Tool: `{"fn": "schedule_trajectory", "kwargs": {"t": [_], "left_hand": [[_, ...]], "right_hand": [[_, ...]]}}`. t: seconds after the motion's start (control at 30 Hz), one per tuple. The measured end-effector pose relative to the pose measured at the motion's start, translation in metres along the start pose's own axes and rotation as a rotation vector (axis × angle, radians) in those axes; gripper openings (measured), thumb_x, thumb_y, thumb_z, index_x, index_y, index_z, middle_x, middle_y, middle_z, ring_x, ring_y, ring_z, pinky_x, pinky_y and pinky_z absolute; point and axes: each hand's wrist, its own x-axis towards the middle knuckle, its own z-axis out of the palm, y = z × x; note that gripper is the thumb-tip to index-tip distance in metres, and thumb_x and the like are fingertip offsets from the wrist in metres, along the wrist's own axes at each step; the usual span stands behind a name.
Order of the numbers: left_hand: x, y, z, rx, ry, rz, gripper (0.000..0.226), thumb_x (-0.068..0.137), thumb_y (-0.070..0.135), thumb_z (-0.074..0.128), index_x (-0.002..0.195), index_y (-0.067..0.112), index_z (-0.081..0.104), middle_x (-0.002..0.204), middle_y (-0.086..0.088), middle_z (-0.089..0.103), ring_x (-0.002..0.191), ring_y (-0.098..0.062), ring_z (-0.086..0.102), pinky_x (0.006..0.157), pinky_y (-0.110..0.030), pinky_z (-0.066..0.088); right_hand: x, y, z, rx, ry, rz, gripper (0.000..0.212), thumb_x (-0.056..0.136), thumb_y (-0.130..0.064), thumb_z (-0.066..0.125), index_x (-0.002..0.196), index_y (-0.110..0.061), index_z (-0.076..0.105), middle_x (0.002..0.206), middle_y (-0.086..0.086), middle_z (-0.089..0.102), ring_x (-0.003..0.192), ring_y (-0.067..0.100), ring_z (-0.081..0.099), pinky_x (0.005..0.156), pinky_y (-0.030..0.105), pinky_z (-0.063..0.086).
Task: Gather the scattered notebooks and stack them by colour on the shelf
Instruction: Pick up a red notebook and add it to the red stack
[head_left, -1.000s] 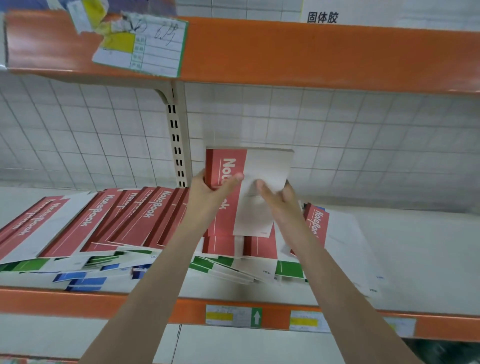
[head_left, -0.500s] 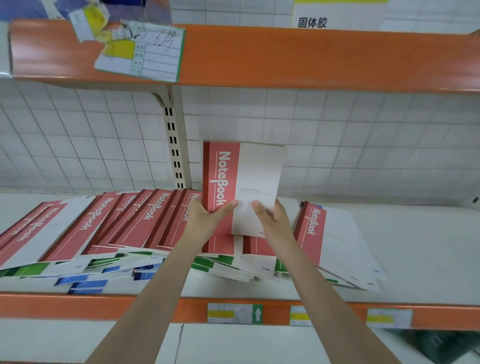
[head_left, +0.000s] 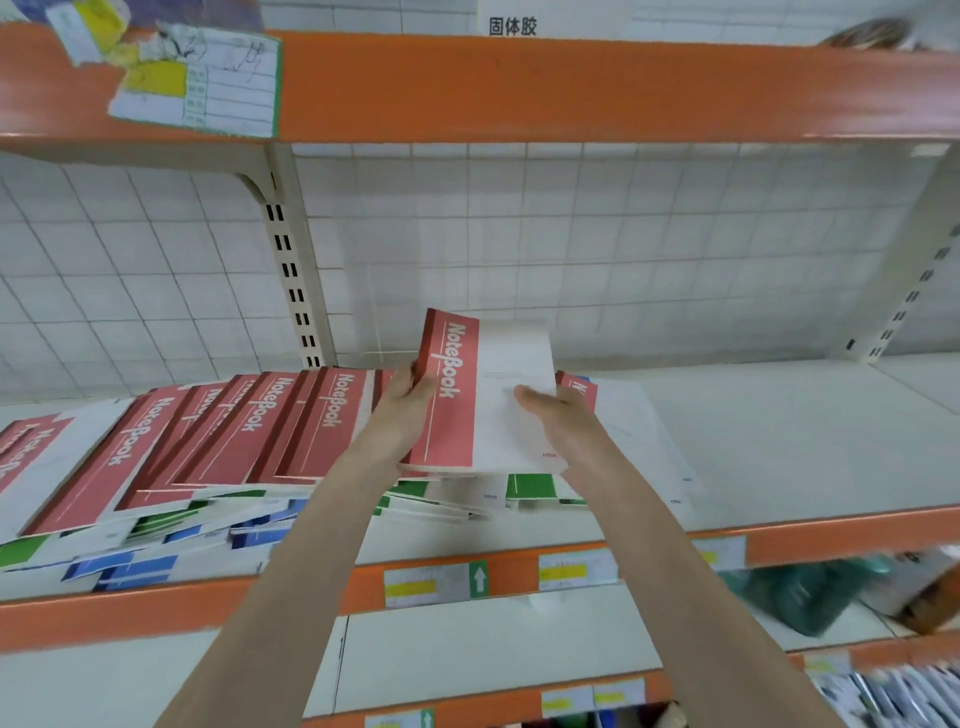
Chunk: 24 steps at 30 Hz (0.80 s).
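Note:
I hold a small stack of red-and-white notebooks (head_left: 483, 395) between both hands, tilted back just above the pile on the shelf (head_left: 779, 431). My left hand (head_left: 402, 410) grips its red spine side with the thumb on the cover. My right hand (head_left: 558, 415) grips the white right side, thumb on top. Several red notebooks (head_left: 249, 426) lie fanned out to the left. Green notebooks (head_left: 530, 486) and blue notebooks (head_left: 124, 569) stick out from beneath them. Another red notebook (head_left: 579, 387) peeks out behind my right hand.
An orange-edged upper shelf (head_left: 571, 88) hangs overhead with a paper label (head_left: 208, 88) taped on. A slotted upright (head_left: 293, 270) stands at the back. The shelf's right half is bare white board. Lower shelves hold a green bag (head_left: 800, 592) and other goods.
The held red notebooks have come down from upright and high to tilted and low over the pile. The view has also dropped, showing the lower shelves.

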Motion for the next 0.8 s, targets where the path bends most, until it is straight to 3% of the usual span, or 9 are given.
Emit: {"fn": "schedule_trajectory", "kwargs": {"t": [0.07, 0.2, 0.33, 0.43, 0.53, 0.63, 0.67, 0.73, 0.8], "left_hand": [[-0.003, -0.001, 0.022, -0.025, -0.048, 0.005, 0.027, 0.101, 0.034, 0.039, 0.127, 0.029, 0.046, 0.106, 0.009, 0.064, 0.085, -0.008, 0.065, 0.050, -0.017, 0.052], [-0.006, -0.002, 0.083, -0.077, -0.177, -0.016, 0.019, 0.101, 0.034, 0.041, 0.119, 0.033, 0.047, 0.101, 0.011, 0.065, 0.080, -0.007, 0.067, 0.053, -0.022, 0.053], [-0.014, -0.003, 0.165, -0.084, -0.328, -0.013, 0.010, 0.101, 0.026, 0.043, 0.105, 0.029, 0.052, 0.094, 0.008, 0.064, 0.072, -0.007, 0.066, 0.050, -0.020, 0.052], [-0.027, -0.006, 0.228, -0.055, -0.443, -0.016, 0.013, 0.101, 0.028, 0.043, 0.111, 0.026, 0.050, 0.091, 0.008, 0.065, 0.062, -0.001, 0.067, 0.048, -0.017, 0.050], [-0.045, -0.005, 0.292, 0.001, -0.578, -0.046, 0.023, 0.101, 0.033, 0.041, 0.121, 0.022, 0.046, 0.101, 0.004, 0.066, 0.075, -0.009, 0.068, 0.058, -0.026, 0.051], [-0.068, -0.004, 0.354, 0.030, -0.707, -0.057, 0.022, 0.101, 0.037, 0.040, 0.119, 0.026, 0.046, 0.099, 0.006, 0.067, 0.072, -0.009, 0.070, 0.055, -0.023, 0.051], [-0.077, -0.003, 0.375, 0.018, -0.742, -0.065, 0.022, 0.101, 0.037, 0.040, 0.119, 0.027, 0.046, 0.098, 0.006, 0.066, 0.071, -0.008, 0.070, 0.052, -0.022, 0.051], [-0.095, -0.004, 0.415, 0.006, -0.804, -0.067, 0.026, 0.101, 0.034, 0.040, 0.124, 0.022, 0.046, 0.098, 0.005, 0.066, 0.075, -0.010, 0.069, 0.054, -0.022, 0.052], [-0.116, -0.007, 0.454, -0.010, -0.867, -0.072, 0.029, 0.101, 0.031, 0.041, 0.127, 0.019, 0.045, 0.096, 0.005, 0.065, 0.074, -0.009, 0.067, 0.053, -0.021, 0.051]], "right_hand": [[-0.010, 0.000, -0.020, 0.009, 0.046, -0.020, 0.015, 0.095, -0.019, 0.053, 0.102, -0.015, 0.066, 0.090, 0.001, 0.070, 0.078, 0.015, 0.067, 0.066, 0.024, 0.052], [-0.032, 0.003, -0.074, -0.002, 0.282, 0.060, 0.023, 0.100, -0.026, 0.041, 0.115, -0.013, 0.052, 0.099, 0.005, 0.059, 0.085, 0.022, 0.058, 0.062, 0.026, 0.047], [-0.062, 0.016, -0.147, -0.078, 0.493, 0.066, 0.019, 0.101, -0.024, 0.035, 0.106, -0.013, 0.049, 0.094, 0.007, 0.051, 0.075, 0.019, 0.049, 0.051, 0.024, 0.034], [-0.089, 0.023, -0.201, -0.055, 0.634, 0.111, 0.010, 0.101, -0.025, 0.036, 0.104, -0.019, 0.044, 0.094, 0.003, 0.047, 0.085, 0.021, 0.044, 0.055, 0.026, 0.033], [-0.118, 0.033, -0.256, -0.011, 0.762, 0.149, 0.013, 0.101, -0.028, 0.038, 0.111, -0.024, 0.045, 0.101, 0.003, 0.046, 0.089, 0.021, 0.044, 0.064, 0.027, 0.036], [-0.150, 0.043, -0.310, -0.014, 0.875, 0.187, 0.025, 0.100, -0.030, 0.038, 0.120, -0.021, 0.049, 0.112, 0.006, 0.048, 0.089, 0.020, 0.047, 0.057, 0.025, 0.032], [-0.161, 0.047, -0.328, -0.005, 0.899, 0.188, 0.024, 0.100, -0.029, 0.037, 0.118, -0.019, 0.050, 0.109, 0.006, 0.050, 0.084, 0.019, 0.048, 0.057, 0.025, 0.032], [-0.182, 0.053, -0.361, 0.044, 0.958, 0.171, 0.013, 0.099, -0.019, 0.036, 0.099, -0.014, 0.049, 0.084, 0.003, 0.050, 0.066, 0.014, 0.045, 0.049, 0.022, 0.034], [-0.203, 0.060, -0.392, 0.143, 1.012, 0.130, 0.020, 0.096, -0.005, 0.033, 0.080, -0.012, 0.042, 0.064, -0.001, 0.039, 0.051, 0.010, 0.038, 0.041, 0.018, 0.030]]}}
